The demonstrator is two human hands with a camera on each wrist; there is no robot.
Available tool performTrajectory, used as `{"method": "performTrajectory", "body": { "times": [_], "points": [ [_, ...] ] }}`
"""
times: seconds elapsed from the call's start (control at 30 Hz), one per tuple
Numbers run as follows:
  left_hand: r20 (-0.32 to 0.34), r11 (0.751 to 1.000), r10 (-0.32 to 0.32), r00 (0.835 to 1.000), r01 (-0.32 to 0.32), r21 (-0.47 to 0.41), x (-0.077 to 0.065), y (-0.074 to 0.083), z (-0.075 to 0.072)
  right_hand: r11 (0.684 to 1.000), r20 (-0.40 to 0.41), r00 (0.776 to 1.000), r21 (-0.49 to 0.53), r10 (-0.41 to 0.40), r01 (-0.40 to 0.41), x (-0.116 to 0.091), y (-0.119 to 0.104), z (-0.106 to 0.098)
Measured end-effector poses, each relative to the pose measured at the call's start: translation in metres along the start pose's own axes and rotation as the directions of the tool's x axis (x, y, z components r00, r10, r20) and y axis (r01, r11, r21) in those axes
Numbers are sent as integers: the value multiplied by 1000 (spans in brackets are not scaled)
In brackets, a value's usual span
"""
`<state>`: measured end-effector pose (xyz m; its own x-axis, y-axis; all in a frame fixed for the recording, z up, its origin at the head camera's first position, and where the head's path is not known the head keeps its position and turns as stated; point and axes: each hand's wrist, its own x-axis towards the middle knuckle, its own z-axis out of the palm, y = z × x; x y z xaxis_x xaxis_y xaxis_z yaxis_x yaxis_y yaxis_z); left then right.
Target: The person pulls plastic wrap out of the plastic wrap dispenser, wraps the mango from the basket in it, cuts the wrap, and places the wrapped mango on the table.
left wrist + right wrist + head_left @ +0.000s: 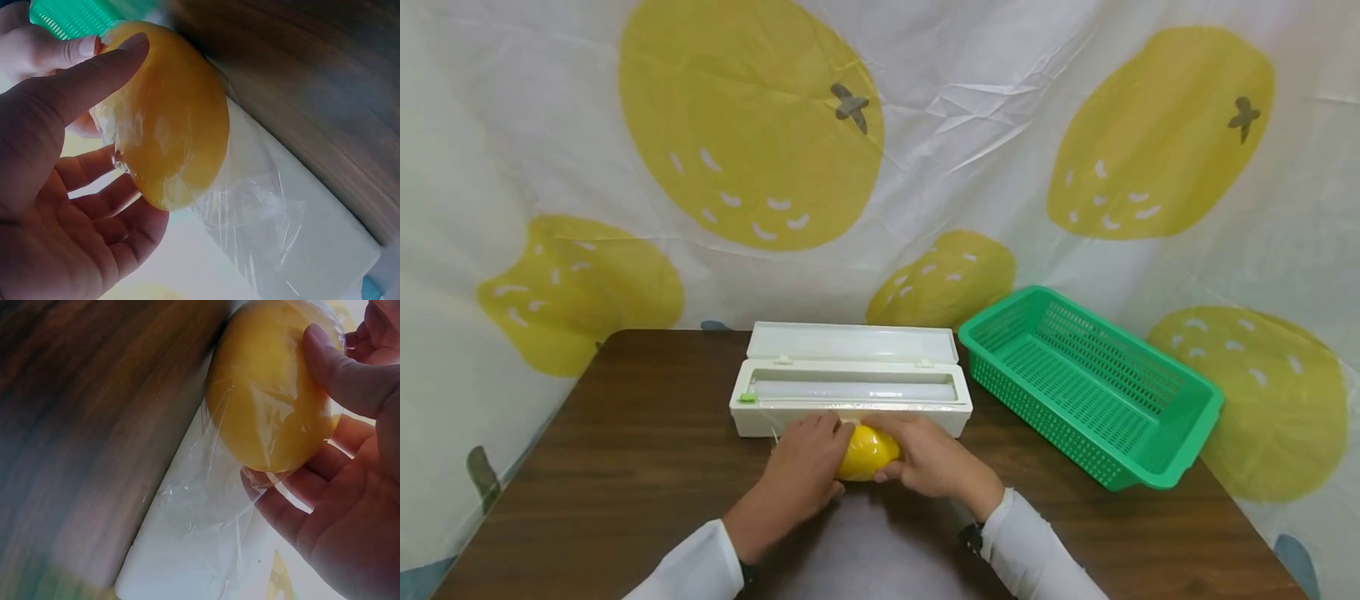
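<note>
A smooth yellow fruit, lemon-like in the head view (868, 452), is held between both hands just in front of a white cling film dispenser (850, 417). Clear cling film (253, 212) covers the fruit and trails from it across the dispenser's front. My left hand (808, 462) grips the fruit's left end, thumb on its surface and fingers curled beneath in the left wrist view. On the right end, my right hand (936, 462) grips likewise, its thumb pressing the wrapped skin (269, 394). The dispenser's lid (853, 342) stands open behind the film roll (853, 390).
A green plastic basket (1082, 379) with perforated walls stands at the right of the brown wooden table (647, 450). A small green piece (747, 398) sits at the dispenser's left end. Behind the table hangs a fruit-printed cloth (962, 125).
</note>
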<state>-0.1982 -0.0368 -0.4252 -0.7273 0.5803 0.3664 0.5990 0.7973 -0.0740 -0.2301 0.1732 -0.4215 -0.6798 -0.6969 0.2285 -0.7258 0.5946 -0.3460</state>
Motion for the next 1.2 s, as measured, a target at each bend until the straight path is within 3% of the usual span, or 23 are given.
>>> {"method": "performTrajectory", "body": {
  "times": [0.17, 0.3, 0.47, 0.67, 0.87, 1.03, 1.13, 1.2],
  "points": [
    [14, 998, -10, 1000, 9, 57, 4, 3, 5, 1000, 7, 1000, -1, -7, 7, 1, 2, 0],
    [-39, 998, 6, 999, -4, 56, 7, 0, 7, 1000, 5, 1000, 15, -13, 13, 3, 3, -1],
    [-94, 999, 21, 995, -25, -39, 9, -9, 7, 1000, -26, 1000, 30, -3, 4, 4, 2, 1],
    [-4, 986, 11, 1000, -11, -164, 13, -19, 3, 995, -82, 996, -92, 36, -43, 1, -10, 0],
    [85, 974, 17, 996, 3, -225, 18, -25, -4, 941, -161, 987, -330, 24, -77, -2, -26, -4],
    [187, 951, -23, 982, 80, -298, 20, -28, -7, 874, -119, 993, -483, -21, -39, -1, -32, 4],
    [188, 942, -46, 981, 105, -318, 19, -28, -8, 838, -125, 991, -545, -48, -28, 0, -30, 10],
    [174, 948, -57, 983, 108, -299, 17, -26, -7, 830, -147, 987, -558, -69, -25, 1, -28, 12]
  ]
}}
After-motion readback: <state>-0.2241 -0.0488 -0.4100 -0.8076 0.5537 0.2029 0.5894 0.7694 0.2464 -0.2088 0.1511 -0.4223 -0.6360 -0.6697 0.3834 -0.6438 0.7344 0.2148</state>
